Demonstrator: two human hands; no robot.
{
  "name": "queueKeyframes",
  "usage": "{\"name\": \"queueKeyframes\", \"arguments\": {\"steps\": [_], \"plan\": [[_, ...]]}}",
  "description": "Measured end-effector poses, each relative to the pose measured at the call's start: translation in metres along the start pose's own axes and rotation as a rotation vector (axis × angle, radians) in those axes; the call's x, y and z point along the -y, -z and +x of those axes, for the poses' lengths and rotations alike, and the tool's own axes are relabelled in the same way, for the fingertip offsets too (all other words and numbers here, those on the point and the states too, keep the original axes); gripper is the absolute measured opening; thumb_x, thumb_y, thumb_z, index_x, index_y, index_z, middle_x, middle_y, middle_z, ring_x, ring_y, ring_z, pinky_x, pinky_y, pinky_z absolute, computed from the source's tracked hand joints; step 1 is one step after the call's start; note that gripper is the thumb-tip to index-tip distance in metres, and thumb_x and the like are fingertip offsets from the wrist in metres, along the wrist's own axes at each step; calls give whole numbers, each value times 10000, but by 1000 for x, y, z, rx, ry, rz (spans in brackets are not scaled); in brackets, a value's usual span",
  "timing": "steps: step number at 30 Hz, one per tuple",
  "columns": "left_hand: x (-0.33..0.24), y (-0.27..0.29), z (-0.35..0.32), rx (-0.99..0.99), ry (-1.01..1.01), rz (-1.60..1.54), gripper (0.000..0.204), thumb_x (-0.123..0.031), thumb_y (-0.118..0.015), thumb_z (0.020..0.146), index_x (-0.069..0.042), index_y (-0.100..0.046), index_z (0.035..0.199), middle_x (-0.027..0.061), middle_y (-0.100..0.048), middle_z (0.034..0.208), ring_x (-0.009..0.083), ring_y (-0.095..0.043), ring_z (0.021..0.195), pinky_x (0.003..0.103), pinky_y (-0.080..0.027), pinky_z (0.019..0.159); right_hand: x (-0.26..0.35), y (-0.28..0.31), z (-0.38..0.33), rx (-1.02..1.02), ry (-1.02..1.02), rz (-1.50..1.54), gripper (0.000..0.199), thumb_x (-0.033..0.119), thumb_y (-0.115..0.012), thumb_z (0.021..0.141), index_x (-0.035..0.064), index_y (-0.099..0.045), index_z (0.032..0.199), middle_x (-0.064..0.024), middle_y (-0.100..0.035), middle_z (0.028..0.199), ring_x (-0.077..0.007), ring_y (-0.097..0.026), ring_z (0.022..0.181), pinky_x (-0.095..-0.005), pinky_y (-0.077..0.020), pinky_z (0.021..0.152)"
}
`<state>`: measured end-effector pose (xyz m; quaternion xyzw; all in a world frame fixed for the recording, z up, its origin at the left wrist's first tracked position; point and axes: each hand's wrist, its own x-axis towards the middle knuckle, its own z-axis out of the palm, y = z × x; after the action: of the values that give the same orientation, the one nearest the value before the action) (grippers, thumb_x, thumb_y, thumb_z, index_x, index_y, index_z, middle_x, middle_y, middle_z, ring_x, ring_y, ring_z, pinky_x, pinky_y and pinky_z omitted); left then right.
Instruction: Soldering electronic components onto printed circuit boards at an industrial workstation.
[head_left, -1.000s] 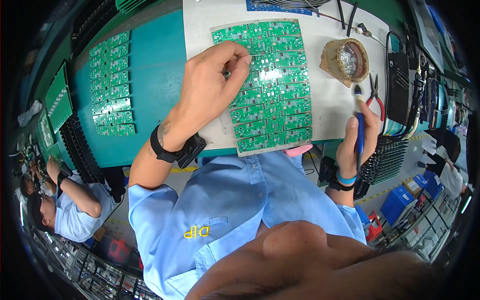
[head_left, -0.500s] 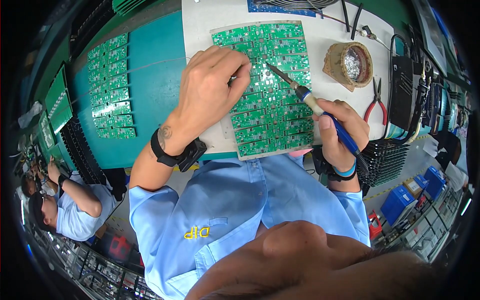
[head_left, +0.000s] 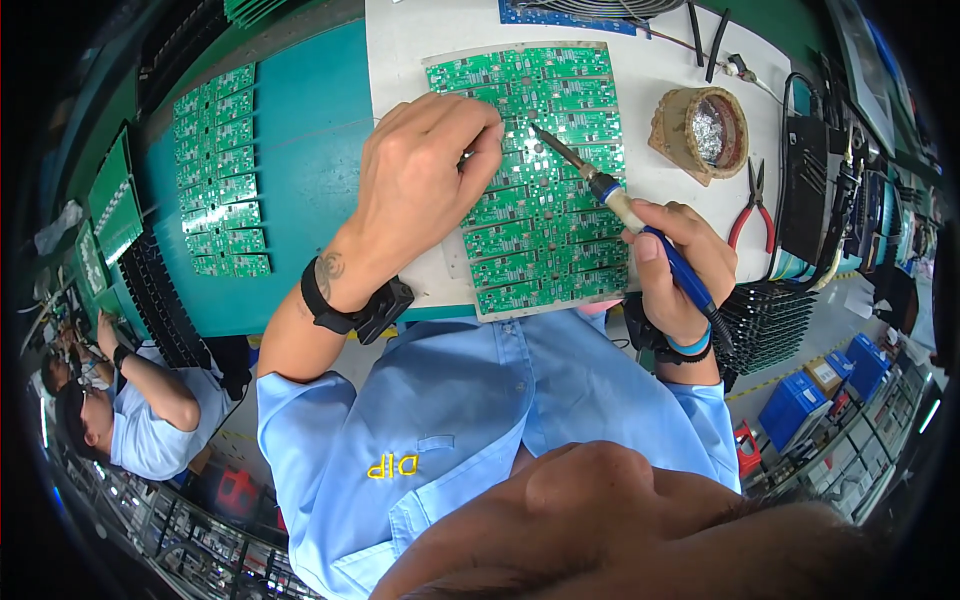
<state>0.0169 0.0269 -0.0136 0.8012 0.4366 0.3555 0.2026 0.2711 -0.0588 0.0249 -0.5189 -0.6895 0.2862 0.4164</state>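
Observation:
A panel of green circuit boards [head_left: 545, 245] lies in front of me on a pale sheet. My right hand [head_left: 685, 265] grips a soldering iron [head_left: 617, 200] with a blue handle, its dark tip pointing at the upper middle of the panel. Whether the tip touches the panel, I cannot tell. Over the panel's left edge, my left hand [head_left: 425, 160] is closed with thumb and forefinger pinched together. A thin solder wire [head_left: 335, 128] runs from the left toward that hand; its end is hidden by the fingers.
Another green board panel [head_left: 220, 180] lies on the teal mat [head_left: 310, 200]. To the right stand a round tip-cleaning pot [head_left: 712, 130] and red-handled pliers [head_left: 752, 210]. A rack of boards [head_left: 770, 325] sits past my right wrist. Another person [head_left: 165, 410] works at far left.
The solder wire on the left looks fainter and lower than before. Both hands and the soldering iron have barely moved.

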Motion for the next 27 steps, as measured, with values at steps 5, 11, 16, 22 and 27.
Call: {"name": "queueKeyframes", "arguments": {"steps": [5, 11, 16, 22, 27], "plan": [[-7, 2, -2, -22, 120, -6, 91, -38, -736, 853, -52, -657, 896, 97, -668, 750, 314, -651, 671, 416, -517, 646, 3, 6, -3, 21, -54, -11, 222, 80, -656, 957, -75, -703, 1108, -149, -705, 821, -189, -677, 712, -275, -490, 637], [-21, 29, 1, -76, -78, 196, 106, -95, -729, 903, -56, -639, 943, 112, -656, 733, 351, -640, 655, 453, -506, 608, -1, 14, -26, -76, -74, -5, 231, 81, -643, 968, -78, -694, 1128, -133, -695, 853, -167, -669, 723, -268, -491, 646], [-61, 62, -32, 373, 33, -86, 121, -152, -681, 963, -54, -616, 990, 147, -639, 743, 385, -633, 677, 478, -492, 603, -4, 16, -49, -254, -18, 72, 235, 77, -620, 971, -67, -684, 1145, -126, -690, 899, -154, -660, 740, -273, -501, 674], [-72, 58, -105, 516, 325, -286, 74, -59, -712, 942, -11, -658, 926, 70, -561, 656, 117, -444, 529, 288, -353, 503, -16, 20, -64, -296, 118, 68, 232, 52, -632, 946, -54, -677, 1147, -159, -699, 922, -210, -674, 783, -298, -514, 699], [-70, 46, -148, 563, 345, -536, 71, -50, -702, 947, -7, -656, 915, 40, -564, 664, 91, -440, 557, 269, -332, 510, -19, 22, -80, -353, 163, 99, 244, 55, -644, 955, -47, -664, 1176, -172, -695, 924, -235, -677, 782, -310, -521, 709]]}}
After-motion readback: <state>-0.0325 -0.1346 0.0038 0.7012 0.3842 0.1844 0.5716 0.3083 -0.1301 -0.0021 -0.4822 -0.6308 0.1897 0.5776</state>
